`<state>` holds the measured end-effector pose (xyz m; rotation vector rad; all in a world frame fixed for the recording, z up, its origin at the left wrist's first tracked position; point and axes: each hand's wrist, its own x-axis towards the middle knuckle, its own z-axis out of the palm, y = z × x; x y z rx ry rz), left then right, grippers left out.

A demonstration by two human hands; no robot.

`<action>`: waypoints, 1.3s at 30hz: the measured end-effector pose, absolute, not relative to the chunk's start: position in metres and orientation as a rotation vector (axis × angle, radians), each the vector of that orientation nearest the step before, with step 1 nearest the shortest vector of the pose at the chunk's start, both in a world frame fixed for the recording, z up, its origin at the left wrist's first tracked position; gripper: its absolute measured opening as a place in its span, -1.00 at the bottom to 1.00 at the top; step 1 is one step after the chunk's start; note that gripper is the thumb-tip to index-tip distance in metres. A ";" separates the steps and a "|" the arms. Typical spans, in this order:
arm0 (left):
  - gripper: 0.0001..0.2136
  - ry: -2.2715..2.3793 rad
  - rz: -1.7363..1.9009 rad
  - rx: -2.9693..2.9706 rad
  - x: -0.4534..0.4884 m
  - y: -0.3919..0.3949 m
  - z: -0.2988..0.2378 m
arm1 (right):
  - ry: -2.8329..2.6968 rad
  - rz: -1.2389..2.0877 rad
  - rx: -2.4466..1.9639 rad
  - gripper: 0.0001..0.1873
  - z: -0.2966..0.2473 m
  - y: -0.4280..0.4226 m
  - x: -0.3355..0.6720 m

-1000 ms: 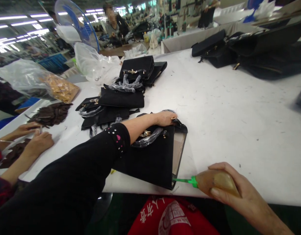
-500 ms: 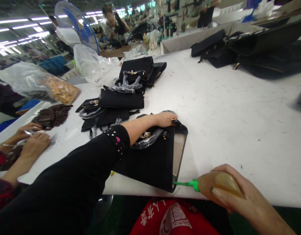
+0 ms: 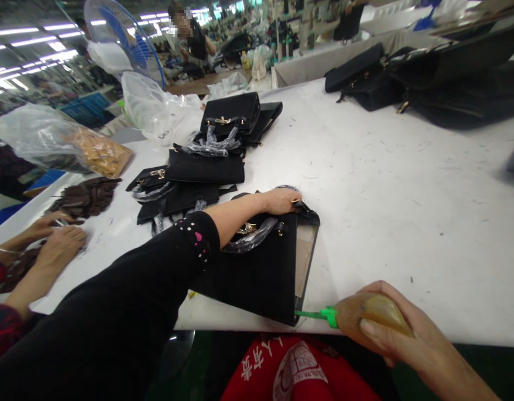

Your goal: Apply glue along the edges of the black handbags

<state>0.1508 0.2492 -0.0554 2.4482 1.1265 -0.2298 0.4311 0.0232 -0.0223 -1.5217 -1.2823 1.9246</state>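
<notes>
A black handbag [image 3: 260, 273] lies flat at the near edge of the white table [image 3: 386, 184], its open side showing a brown inner panel. My left hand [image 3: 282, 200] grips the bag's far corner near the gold clasp, fingers curled over the edge. My right hand [image 3: 390, 328] is wrapped round a soft amber squeeze bottle [image 3: 365, 320] with a green nozzle [image 3: 319, 315]. The nozzle tip touches the bag's near corner at the open edge.
Several more black handbags [image 3: 206, 167] with plastic-wrapped handles lie stacked beyond. Another person's hands [image 3: 52, 239] work on dark brown pieces [image 3: 85, 195] at the left. A clear bag of tan parts [image 3: 98, 150], a blue fan [image 3: 118, 39] and dark bags [image 3: 407, 83] stand farther back.
My hands and the bottle have hardly moved. The other person's hands at the left shifted slightly over the brown pieces.
</notes>
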 end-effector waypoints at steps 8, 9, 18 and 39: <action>-0.87 1.121 -0.237 2.429 0.153 0.247 -0.050 | -1.238 1.923 -1.491 -0.50 -0.024 0.024 0.431; -0.87 1.127 -0.245 2.426 0.153 0.247 -0.050 | -1.242 1.914 -1.493 -0.50 -0.024 0.024 0.431; -0.87 1.240 -0.225 2.443 0.146 0.237 0.013 | -1.139 1.784 -1.466 -0.52 -0.019 0.023 0.440; -0.85 1.688 0.069 2.389 0.158 0.115 0.114 | -1.342 1.153 -1.571 -0.50 -0.032 0.058 0.442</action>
